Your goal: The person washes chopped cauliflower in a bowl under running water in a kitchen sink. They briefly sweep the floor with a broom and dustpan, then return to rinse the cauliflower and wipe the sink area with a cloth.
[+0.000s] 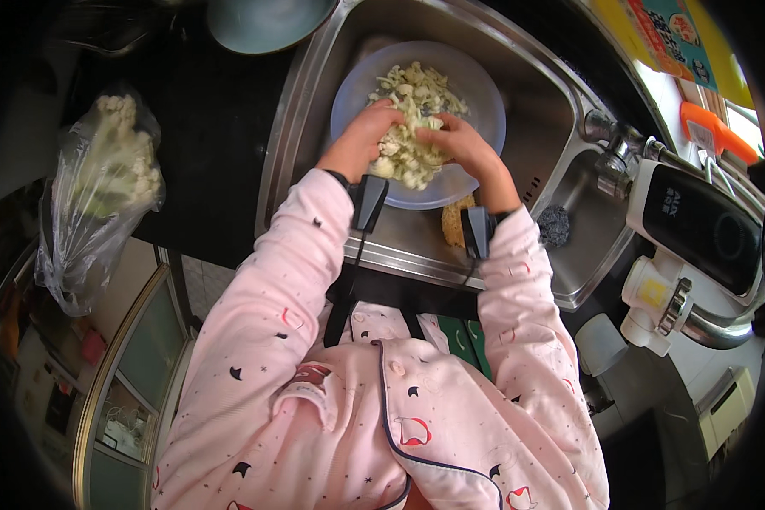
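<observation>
A translucent plastic bowl [484, 137] sits in the stainless steel sink, with many small cauliflower florets [414, 166] in it. My left hand [368, 135] is at the bowl's left side, its fingers in among the florets. From the right, my right hand [462, 143] reaches over the bowl, thumb and fingers around some florets. Both hands hold cauliflower pieces between them above the heap. A brown scrubbing sponge [454, 223] lies in the sink beside the bowl, partly hidden by the right wrist. Black devices are strapped to both wrists.
A clear plastic bag [80, 223] with a larger cauliflower piece [118, 159] lies on the black counter at left. A pale bowl [268, 22] stands behind it. A dark steel-wool scourer [553, 226] rests in the small side basin. The faucet with a water heater unit [698, 226] is at right.
</observation>
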`<action>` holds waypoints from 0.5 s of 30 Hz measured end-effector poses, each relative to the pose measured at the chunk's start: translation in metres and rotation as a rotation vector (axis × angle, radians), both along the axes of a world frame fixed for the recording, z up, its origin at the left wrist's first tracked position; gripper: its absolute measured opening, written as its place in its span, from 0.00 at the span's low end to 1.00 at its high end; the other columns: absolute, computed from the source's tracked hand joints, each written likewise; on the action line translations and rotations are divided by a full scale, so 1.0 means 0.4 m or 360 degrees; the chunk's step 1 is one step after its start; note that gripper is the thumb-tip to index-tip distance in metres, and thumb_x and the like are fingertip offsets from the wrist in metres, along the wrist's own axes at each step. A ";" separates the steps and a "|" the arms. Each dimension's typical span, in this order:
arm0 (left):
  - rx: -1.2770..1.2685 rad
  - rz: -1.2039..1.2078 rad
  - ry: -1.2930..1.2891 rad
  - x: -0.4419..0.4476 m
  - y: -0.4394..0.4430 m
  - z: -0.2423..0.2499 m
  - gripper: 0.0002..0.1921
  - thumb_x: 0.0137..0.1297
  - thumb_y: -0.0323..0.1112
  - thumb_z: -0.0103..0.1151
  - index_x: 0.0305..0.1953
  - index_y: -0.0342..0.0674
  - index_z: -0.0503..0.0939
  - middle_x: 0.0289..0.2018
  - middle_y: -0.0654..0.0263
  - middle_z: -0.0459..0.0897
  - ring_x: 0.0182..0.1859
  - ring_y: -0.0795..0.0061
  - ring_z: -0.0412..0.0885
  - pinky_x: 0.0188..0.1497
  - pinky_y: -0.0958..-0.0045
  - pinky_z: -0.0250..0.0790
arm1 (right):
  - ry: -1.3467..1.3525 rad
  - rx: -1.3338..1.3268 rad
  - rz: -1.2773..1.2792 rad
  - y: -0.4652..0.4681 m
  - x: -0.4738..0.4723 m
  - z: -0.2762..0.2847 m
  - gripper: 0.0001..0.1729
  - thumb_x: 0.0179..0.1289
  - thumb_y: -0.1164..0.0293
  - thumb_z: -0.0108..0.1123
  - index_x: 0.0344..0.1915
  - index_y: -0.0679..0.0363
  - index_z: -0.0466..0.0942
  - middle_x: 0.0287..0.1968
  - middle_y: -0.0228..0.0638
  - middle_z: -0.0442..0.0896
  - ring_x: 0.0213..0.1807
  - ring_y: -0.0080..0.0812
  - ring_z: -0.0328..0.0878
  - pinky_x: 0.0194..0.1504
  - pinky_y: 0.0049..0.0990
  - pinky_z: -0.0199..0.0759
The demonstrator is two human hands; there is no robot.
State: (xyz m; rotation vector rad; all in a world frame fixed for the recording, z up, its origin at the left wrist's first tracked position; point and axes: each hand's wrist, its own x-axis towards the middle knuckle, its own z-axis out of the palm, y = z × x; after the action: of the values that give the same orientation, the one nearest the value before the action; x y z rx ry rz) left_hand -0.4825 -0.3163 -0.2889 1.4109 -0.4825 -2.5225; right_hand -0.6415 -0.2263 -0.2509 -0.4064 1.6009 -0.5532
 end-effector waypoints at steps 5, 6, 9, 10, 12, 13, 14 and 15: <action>-0.0098 0.0103 -0.0370 0.042 0.027 0.102 0.43 0.58 0.31 0.55 0.73 0.39 0.44 0.64 0.53 0.65 0.61 0.57 0.71 0.56 0.63 0.71 | 0.0719 -0.0667 0.0648 -0.096 -0.075 0.048 0.31 0.53 0.59 0.68 0.57 0.60 0.77 0.55 0.55 0.77 0.53 0.44 0.79 0.54 0.33 0.71; -0.0061 0.0192 -0.0486 0.039 0.045 0.118 0.43 0.59 0.32 0.55 0.73 0.38 0.45 0.65 0.52 0.65 0.61 0.57 0.71 0.57 0.63 0.70 | 0.0893 -0.0648 0.0710 -0.122 -0.087 0.035 0.35 0.57 0.56 0.66 0.61 0.63 0.72 0.58 0.54 0.75 0.59 0.48 0.74 0.59 0.36 0.67; 0.0204 0.0223 -0.0409 0.029 0.069 0.127 0.33 0.67 0.52 0.50 0.70 0.50 0.56 0.66 0.57 0.64 0.64 0.49 0.66 0.56 0.24 0.52 | 0.0983 -0.0154 0.0595 -0.167 -0.061 -0.033 0.37 0.53 0.47 0.65 0.57 0.59 0.76 0.60 0.56 0.72 0.60 0.51 0.73 0.62 0.37 0.65; 0.0319 0.0257 -0.0423 0.018 0.067 0.117 0.32 0.67 0.53 0.49 0.68 0.48 0.58 0.64 0.58 0.67 0.62 0.49 0.69 0.57 0.26 0.54 | 0.1140 0.0106 0.0623 -0.159 -0.035 -0.054 0.41 0.53 0.43 0.64 0.60 0.60 0.73 0.57 0.52 0.76 0.56 0.51 0.76 0.56 0.43 0.71; 0.0551 0.0249 -0.0437 0.002 0.044 0.084 0.29 0.68 0.59 0.44 0.64 0.51 0.65 0.62 0.61 0.71 0.60 0.47 0.72 0.54 0.18 0.48 | 0.0536 0.0247 0.0331 -0.112 -0.022 -0.061 0.46 0.54 0.41 0.63 0.61 0.65 0.69 0.55 0.49 0.78 0.55 0.46 0.77 0.49 0.40 0.77; 0.0536 0.0132 -0.0387 -0.007 0.028 0.063 0.29 0.68 0.59 0.44 0.64 0.51 0.65 0.61 0.61 0.71 0.60 0.46 0.72 0.54 0.18 0.47 | 0.0179 0.0347 0.0194 -0.089 -0.019 -0.055 0.48 0.55 0.40 0.63 0.62 0.67 0.67 0.54 0.47 0.79 0.54 0.43 0.78 0.46 0.39 0.79; 0.0523 0.0021 -0.0351 -0.015 0.014 0.045 0.29 0.68 0.59 0.44 0.64 0.52 0.66 0.61 0.61 0.72 0.59 0.46 0.72 0.54 0.18 0.47 | -0.0008 0.0313 -0.0014 -0.070 -0.006 -0.046 0.43 0.57 0.42 0.62 0.60 0.66 0.69 0.51 0.43 0.80 0.50 0.37 0.79 0.36 0.35 0.82; 0.0511 -0.0085 -0.0315 -0.024 -0.001 0.030 0.29 0.68 0.59 0.44 0.64 0.52 0.66 0.61 0.61 0.72 0.59 0.45 0.72 0.54 0.18 0.46 | -0.0115 0.0277 -0.0034 -0.063 -0.007 -0.032 0.41 0.58 0.44 0.62 0.59 0.66 0.70 0.51 0.42 0.80 0.48 0.36 0.79 0.36 0.34 0.82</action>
State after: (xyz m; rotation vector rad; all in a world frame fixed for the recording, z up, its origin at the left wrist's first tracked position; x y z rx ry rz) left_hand -0.4919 -0.3168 -0.2770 1.7938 -0.1492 -2.6032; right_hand -0.6445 -0.2514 -0.2637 -0.2366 1.5708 -0.4359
